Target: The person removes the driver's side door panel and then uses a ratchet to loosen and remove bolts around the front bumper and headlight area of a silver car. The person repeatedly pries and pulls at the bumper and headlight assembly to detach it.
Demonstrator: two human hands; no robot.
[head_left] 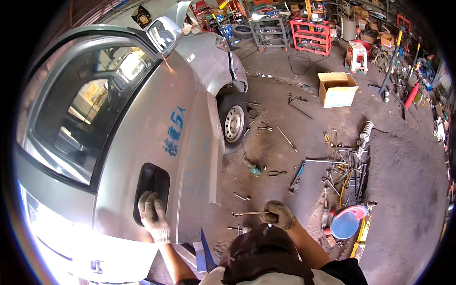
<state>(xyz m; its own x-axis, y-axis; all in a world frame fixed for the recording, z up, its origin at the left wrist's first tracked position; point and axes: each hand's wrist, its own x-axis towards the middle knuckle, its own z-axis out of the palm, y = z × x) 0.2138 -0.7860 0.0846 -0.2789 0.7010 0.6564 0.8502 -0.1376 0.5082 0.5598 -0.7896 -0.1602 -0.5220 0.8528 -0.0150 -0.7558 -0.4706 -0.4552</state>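
My left hand (154,216), in a pale work glove, reaches into the black door handle (160,176) of a silver vehicle. Its fingers bend into the recess, and their tips are partly hidden. The door (137,142) carries blue painted marks and has a side mirror (163,35) at its front top corner. Low at the centre, my right hand (279,215), also gloved, is closed round a metal wrench (248,213) that points left toward the door's edge. Another small wrench (241,196) lies on the floor just beyond it.
Beyond the door stands a front wheel (233,123). Pliers (276,173), a green power tool (252,167) and a blue-handled wrench (298,175) lie on the floor. Rightward are a tool pile (349,164), a blue-topped stool (345,224) and a cardboard box (338,90); a red cart (311,37) stands behind.
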